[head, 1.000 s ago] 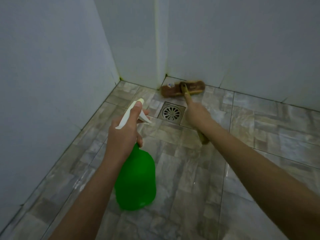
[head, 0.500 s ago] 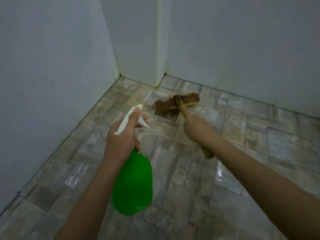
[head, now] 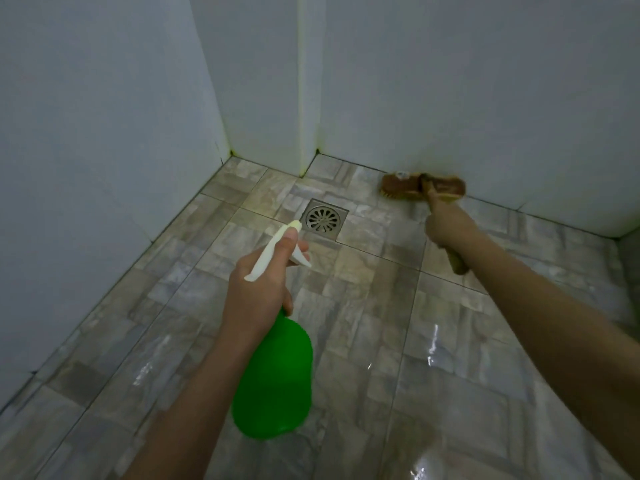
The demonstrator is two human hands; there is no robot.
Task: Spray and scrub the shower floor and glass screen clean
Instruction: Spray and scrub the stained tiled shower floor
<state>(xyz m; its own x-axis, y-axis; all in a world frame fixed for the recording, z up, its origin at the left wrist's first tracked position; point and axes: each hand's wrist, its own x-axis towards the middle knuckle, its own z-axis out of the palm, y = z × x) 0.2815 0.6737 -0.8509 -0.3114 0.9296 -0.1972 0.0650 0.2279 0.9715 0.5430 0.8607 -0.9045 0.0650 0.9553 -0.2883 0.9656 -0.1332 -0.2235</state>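
Note:
My left hand (head: 258, 292) grips the neck of a green spray bottle (head: 273, 379) with a white trigger head, held above the middle of the tiled shower floor (head: 363, 341). My right hand (head: 445, 226) holds the handle of a brown scrub brush (head: 422, 187). The brush head rests on the floor right against the base of the back wall, to the right of the drain. No glass screen is in view.
A square metal floor drain (head: 323, 220) sits near the back corner. White walls (head: 485, 98) close in the floor at the left and back, with a narrow corner column (head: 308, 98). Wet patches shine on the near tiles (head: 433, 344).
The brush has moved from over the drain to the right and back, up against the back wall. My left hand and the bottle have stayed about where they were.

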